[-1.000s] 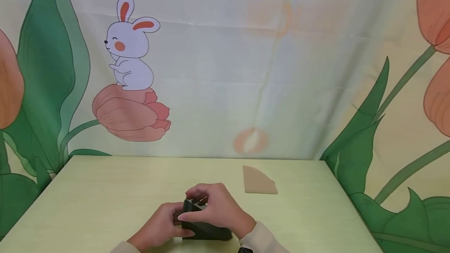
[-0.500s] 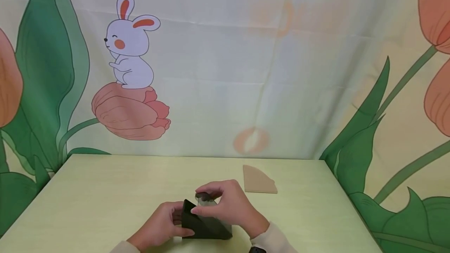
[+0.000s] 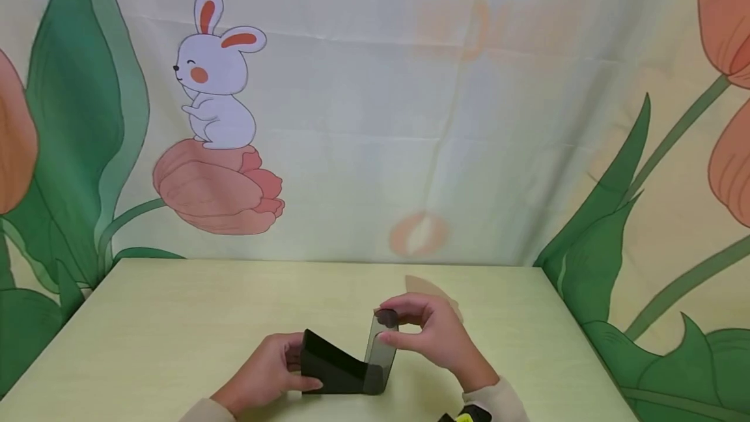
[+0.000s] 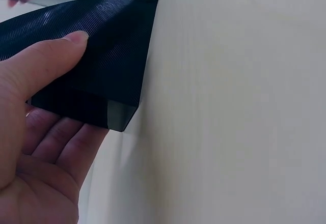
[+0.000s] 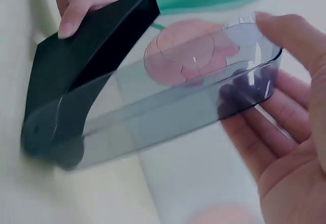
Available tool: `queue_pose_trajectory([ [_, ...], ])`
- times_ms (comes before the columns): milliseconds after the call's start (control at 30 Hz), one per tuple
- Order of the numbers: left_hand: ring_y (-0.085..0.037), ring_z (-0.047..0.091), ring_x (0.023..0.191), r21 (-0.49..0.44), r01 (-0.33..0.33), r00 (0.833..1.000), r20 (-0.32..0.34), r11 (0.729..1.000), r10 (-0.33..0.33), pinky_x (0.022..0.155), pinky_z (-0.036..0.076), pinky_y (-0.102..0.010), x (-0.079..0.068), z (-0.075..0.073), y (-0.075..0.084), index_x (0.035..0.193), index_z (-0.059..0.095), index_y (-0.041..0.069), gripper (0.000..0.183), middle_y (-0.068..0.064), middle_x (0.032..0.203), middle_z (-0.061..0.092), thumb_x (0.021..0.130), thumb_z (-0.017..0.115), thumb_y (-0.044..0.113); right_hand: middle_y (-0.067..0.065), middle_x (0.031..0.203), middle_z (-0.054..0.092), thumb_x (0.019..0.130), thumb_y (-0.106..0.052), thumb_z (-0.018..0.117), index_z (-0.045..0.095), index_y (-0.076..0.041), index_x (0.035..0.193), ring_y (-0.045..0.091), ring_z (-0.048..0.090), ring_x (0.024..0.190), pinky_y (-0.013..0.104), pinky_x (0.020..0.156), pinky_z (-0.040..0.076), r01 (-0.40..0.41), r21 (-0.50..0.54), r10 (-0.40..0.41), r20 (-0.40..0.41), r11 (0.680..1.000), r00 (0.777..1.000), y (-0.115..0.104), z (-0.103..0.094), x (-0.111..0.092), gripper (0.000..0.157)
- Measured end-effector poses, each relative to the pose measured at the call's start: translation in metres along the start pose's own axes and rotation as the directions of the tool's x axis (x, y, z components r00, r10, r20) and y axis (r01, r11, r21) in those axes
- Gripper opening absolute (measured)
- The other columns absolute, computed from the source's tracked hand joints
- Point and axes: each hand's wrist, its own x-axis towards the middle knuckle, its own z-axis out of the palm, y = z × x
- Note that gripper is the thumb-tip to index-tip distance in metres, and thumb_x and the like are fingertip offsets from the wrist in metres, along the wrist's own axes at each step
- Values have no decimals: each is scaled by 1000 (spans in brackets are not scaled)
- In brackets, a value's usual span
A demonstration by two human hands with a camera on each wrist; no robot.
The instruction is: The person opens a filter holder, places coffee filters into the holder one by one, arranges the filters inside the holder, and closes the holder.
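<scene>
A black wedge-shaped case (image 3: 331,373) stands on the table, with a clear smoky lid (image 3: 381,344) swung up at its right end. My left hand (image 3: 266,366) grips the case's tall left end; in the left wrist view the thumb lies on the ribbed case side (image 4: 109,40) and the fingers are behind it. My right hand (image 3: 436,331) pinches the lid's raised end between thumb and fingers. Seen from the right wrist, the see-through lid (image 5: 168,102) stays joined to the black case (image 5: 76,66) at its low corner.
A brown fan-shaped piece (image 3: 418,284), like a paper coffee filter, lies at the back right of the pale table (image 3: 193,318), partly hidden by my right hand. Behind the table hangs a printed cloth (image 3: 346,174) with a rabbit and tulips.
My right hand has moved right, swinging the lid up and away from the case, which now stands uncovered. The left hand has kept its grip almost in place.
</scene>
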Motion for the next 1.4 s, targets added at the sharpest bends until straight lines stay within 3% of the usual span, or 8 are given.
queue_pose_trajectory([
  [200, -18, 76, 95, -6, -17, 1000, -15, 1000, 17, 81, 60, -24, 0, -4, -3, 117, 72, 13, 45, -5, 110, 78, 76, 91, 17, 28, 118, 72, 84, 1, 81, 69, 4, 121, 21, 74, 102, 28, 90, 60, 61, 130, -57, -39, 990, 998, 18, -14, -11, 39],
  [400, -18, 76, 95, -23, -8, 1000, -20, 1000, 7, 81, 60, -24, 1, -7, -3, 117, 72, 10, 46, -7, 111, 78, 76, 91, 15, 33, 116, 69, 84, 8, 78, 64, 12, 124, 21, 74, 105, 29, 92, 59, 117, 155, -109, -62, 981, 992, 33, -27, -23, 42],
  [867, -20, 76, 97, -51, -12, 1000, 2, 999, 12, 82, 60, -25, 1, -9, -4, 119, 71, 8, 46, -10, 113, 77, 77, 90, 14, 17, 116, 75, 84, 6, 80, 64, 11, 123, 18, 74, 104, 28, 93, 59, 51, 160, -38, -82, 986, 996, 51, -44, -42, 42],
  [1233, -20, 76, 98, -62, -7, 1000, 4, 998, 7, 82, 60, -25, 1, -10, -3, 119, 71, 8, 46, -9, 113, 78, 78, 90, 15, 20, 117, 74, 86, 8, 76, 59, 19, 124, 20, 74, 107, 28, 95, 58, 77, 198, -64, -70, 977, 995, 59, -48, -47, 44],
  [1400, -21, 75, 100, -68, -5, 1000, 11, 998, 5, 84, 60, -24, 2, -9, -5, 120, 71, 8, 47, -9, 115, 77, 78, 90, 15, 15, 122, 74, 87, 6, 76, 60, 14, 128, 20, 73, 110, 29, 98, 57, 44, 216, -29, -70, 975, 997, 60, -51, -47, 44],
])
